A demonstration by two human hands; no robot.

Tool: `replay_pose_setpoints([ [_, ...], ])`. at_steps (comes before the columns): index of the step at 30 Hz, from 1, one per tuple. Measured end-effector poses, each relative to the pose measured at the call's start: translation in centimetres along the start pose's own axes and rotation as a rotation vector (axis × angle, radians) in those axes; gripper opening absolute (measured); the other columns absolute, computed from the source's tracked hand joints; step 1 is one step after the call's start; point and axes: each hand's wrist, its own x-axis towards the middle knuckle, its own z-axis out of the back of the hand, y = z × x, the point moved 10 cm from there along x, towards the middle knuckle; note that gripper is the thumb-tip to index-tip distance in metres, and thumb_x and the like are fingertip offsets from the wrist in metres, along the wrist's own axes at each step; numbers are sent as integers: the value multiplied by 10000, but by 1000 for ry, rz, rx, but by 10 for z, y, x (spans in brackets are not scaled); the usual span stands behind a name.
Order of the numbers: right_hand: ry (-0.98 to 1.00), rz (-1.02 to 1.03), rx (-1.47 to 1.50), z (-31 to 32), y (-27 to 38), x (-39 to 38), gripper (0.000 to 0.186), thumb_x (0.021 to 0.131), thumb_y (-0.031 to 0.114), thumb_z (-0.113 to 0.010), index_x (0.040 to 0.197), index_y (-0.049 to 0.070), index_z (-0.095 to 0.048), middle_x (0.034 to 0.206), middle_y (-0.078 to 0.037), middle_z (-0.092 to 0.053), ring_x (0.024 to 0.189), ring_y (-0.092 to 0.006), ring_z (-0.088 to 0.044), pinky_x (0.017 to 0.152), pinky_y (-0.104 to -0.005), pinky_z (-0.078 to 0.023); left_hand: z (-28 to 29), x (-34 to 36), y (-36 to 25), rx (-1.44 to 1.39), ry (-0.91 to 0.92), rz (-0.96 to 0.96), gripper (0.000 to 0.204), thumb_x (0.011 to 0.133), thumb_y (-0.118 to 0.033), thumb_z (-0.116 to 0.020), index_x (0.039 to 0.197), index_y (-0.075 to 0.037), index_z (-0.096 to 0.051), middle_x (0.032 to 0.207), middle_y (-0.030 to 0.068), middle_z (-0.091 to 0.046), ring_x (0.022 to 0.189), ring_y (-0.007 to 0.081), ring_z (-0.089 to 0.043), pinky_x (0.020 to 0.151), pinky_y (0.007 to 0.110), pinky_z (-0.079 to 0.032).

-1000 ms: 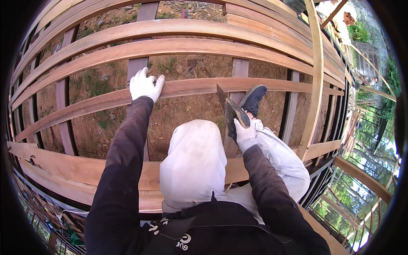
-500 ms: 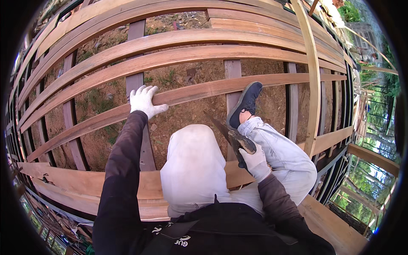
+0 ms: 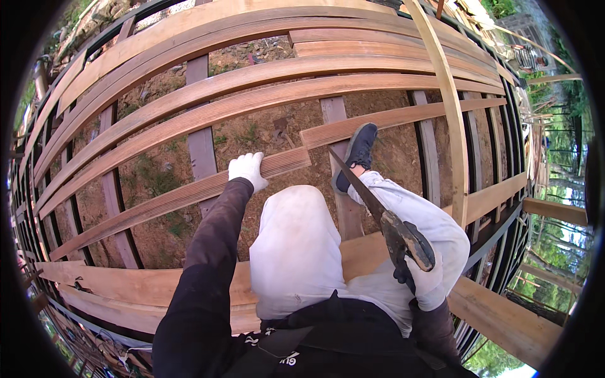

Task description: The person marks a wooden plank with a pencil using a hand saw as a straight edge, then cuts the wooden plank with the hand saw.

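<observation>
My white-gloved left hand [image 3: 246, 170] has its fingers curled over a grooved wooden board [image 3: 145, 208], holding it near its right end. That end sits offset from a second board piece [image 3: 403, 118], with a visible break between them. In my gloved right hand [image 3: 419, 274] is the dark, worn handle of a hand saw [image 3: 365, 189]; its blade points up-left toward the break. My left knee [image 3: 293, 233] is bent at the middle, and my shoe [image 3: 359, 151] rests beside the right board piece, over a joist [image 3: 346, 214].
More parallel boards [image 3: 252, 88] lie across grey-brown joists [image 3: 195, 101] above dirt and weeds. A long pale batten [image 3: 450, 120] crosses them at the right. Wide planks [image 3: 138, 283] run along the near edge, with dark frame bars and trees at the right rim.
The board has parted into two offset pieces. My left hand has moved right and down with the left piece. The saw has moved back toward me and down-right in my right hand.
</observation>
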Motion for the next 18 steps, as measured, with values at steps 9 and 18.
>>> replay_pose_setpoints([
  [9, -77, 360, 240, 40, 71, -33, 596, 867, -17, -613, 1445, -60, -477, 1114, -143, -664, 772, -175, -682, 650, -303, -565, 0, -23, -21, -21, 27, 20, 848, 689, -442, -857, 1426, -151, -555, 1312, 128, -651, 1260, 299, -608, 1047, 463, -472],
  [18, -626, 810, -292, 140, 137, -128, 686, 847, 170, -666, 1455, -110, -512, 1414, -261, -621, 1187, -291, -671, 990, -359, -515, -3, -30, -26, 28, 73, -12, 1002, 667, -453, -866, 1527, -144, -456, 1413, 169, -584, 1339, 312, -561, 1124, 452, -423],
])
